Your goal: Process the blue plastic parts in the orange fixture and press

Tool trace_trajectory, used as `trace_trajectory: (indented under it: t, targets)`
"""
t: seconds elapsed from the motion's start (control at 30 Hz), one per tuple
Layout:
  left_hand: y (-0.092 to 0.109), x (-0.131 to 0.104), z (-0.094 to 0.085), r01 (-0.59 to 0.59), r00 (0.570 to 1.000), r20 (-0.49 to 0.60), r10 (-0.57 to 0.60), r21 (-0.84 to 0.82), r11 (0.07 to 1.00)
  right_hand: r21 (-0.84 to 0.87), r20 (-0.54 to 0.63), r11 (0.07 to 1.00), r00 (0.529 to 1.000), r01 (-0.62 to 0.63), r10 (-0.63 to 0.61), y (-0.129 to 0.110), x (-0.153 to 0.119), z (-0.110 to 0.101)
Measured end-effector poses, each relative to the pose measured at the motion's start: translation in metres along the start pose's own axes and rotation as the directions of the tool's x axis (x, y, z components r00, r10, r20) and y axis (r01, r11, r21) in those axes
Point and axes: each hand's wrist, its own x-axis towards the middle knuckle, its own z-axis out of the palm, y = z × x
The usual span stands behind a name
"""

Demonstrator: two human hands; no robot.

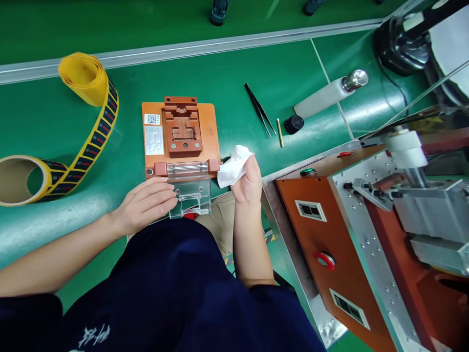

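Note:
My right hand (249, 182) pinches a crumpled white wipe (233, 165) just off the right edge of an orange-brown fixture (208, 122). At the fixture's near edge, my left hand (148, 203) rests with its fingers together and stretched out flat, the tips at the left side of a clear plastic cover (203, 193). This cover is swung down toward my body from a hinge bar (187, 167). The recessed nest (183, 128) in the fixture's middle lies uncovered. A label and a printed code sit on its left side.
A yellow roll of black labels (86, 78) unwinds along the left. Black tweezers (260, 110), a thin brass rod (280, 133), a black cap (294, 124) and a white bottle with a metal top (324, 98) lie to the right. An orange machine (311, 234) stands at the right.

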Motion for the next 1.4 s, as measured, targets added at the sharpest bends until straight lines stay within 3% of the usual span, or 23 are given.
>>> trace_trajectory:
  t: [0.33,0.43,0.47,0.53,0.63,0.73,0.83,0.93,1.4]
  targets:
    - [0.007,0.014,-0.012,-0.023,1.000,0.011,0.022,0.072,0.997,0.007,-0.019,0.999,0.999,-0.036,0.036,-0.001,0.002,0.001]
    - [0.014,0.031,-0.018,0.091,0.986,-0.141,-0.085,0.037,0.995,0.054,0.012,0.997,0.999,-0.046,0.046,-0.001,0.004,0.002]
    - [0.015,0.037,-0.019,0.174,0.965,-0.204,-0.168,0.013,0.985,0.065,0.023,0.996,0.998,-0.057,0.055,-0.002,0.005,0.003]
    - [0.014,0.051,-0.019,0.378,0.879,-0.296,-0.373,-0.043,0.925,0.081,0.037,0.994,0.997,-0.074,0.071,-0.002,0.006,0.003]
    - [0.001,0.071,-0.017,0.634,0.681,-0.288,-0.674,-0.228,0.739,0.121,0.055,0.990,0.996,-0.074,0.068,-0.004,0.006,0.004]
    - [-0.014,0.083,-0.012,0.673,0.514,-0.167,-0.841,-0.529,0.516,0.164,0.078,0.983,0.995,-0.078,0.066,-0.005,0.002,0.002]
    - [-0.021,0.086,-0.007,0.633,0.419,-0.118,-0.900,-0.672,0.383,0.178,0.097,0.980,0.993,-0.083,0.067,-0.005,-0.001,0.001]
    - [-0.019,0.086,-0.003,0.620,0.384,-0.107,-0.917,-0.706,0.342,0.178,0.104,0.980,0.992,-0.088,0.070,-0.005,-0.002,-0.001]
    - [-0.017,0.086,0.005,0.571,0.324,-0.071,-0.943,-0.780,0.255,0.144,0.114,0.984,0.990,-0.104,0.088,-0.002,0.001,-0.005]
